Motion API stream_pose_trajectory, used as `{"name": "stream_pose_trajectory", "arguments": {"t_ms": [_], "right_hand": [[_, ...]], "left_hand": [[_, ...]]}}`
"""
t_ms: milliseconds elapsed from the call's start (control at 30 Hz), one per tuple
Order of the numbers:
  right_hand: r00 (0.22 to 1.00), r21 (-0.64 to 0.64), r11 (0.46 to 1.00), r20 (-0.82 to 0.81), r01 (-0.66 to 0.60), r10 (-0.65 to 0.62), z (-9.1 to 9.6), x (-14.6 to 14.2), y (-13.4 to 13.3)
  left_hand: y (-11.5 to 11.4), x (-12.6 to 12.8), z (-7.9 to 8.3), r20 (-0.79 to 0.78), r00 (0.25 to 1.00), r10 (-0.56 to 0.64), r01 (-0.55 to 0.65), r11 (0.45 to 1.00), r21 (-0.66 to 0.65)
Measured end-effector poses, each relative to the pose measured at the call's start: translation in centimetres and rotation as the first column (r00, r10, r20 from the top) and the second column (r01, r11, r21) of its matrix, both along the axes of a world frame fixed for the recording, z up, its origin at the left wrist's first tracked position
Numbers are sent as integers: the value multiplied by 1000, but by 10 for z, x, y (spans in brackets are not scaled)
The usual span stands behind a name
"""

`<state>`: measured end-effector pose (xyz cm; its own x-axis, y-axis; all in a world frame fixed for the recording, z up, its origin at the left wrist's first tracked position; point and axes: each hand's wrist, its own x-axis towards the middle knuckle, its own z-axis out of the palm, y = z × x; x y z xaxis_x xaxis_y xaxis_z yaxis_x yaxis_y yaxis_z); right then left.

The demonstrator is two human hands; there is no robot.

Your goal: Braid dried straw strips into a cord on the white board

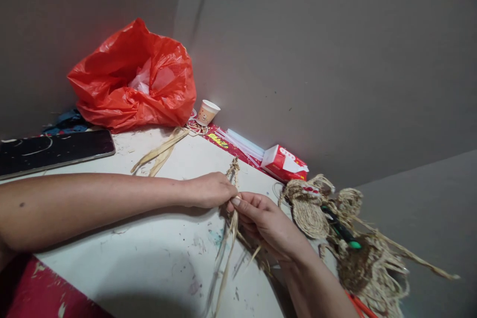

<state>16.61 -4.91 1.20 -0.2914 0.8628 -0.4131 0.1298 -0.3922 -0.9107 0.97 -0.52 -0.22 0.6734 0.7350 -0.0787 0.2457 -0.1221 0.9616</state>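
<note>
My left hand (214, 190) reaches across from the left, its fingers closed on a braid of dried straw strands (233, 168). The finished-looking plaited part points away from me, above my fingers. Right beside it my right hand (263, 216) pinches the same braid between thumb and forefinger. Loose pale strands (231, 243) hang from the pinch toward the front of the white table (156, 263). Both hands meet, nearly touching, and hide the stretch of braid between them.
An open red plastic bag (137, 84) stands at the back left, near a paper cup (207, 112) and a dark tablet-like device (55, 151). Straw strips (162, 151) lie behind my left arm. A red tissue box (285, 163) and coiled straw braids (309, 208) line the right side by the wall.
</note>
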Motion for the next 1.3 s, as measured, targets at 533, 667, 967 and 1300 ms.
{"name": "stream_pose_trajectory", "arguments": {"t_ms": [533, 667, 967, 1300], "right_hand": [[997, 16, 997, 25, -70, 70, -5, 12, 5], [995, 52, 996, 59, -78, 75, -9, 10, 4], [945, 228, 959, 314, -170, 93, -15, 10, 5], [709, 337, 857, 704, -391, 46, 6, 7, -4]], "left_hand": [[9, -11, 5, 88, 987, -137, 145, 985, -97], [8, -10, 6, 5, 990, -140, 139, 980, -143], [2, -5, 3, 74, 995, -62, 95, 781, -618], [-8, 1, 3, -41, 994, 98, -106, 921, -376]]}}
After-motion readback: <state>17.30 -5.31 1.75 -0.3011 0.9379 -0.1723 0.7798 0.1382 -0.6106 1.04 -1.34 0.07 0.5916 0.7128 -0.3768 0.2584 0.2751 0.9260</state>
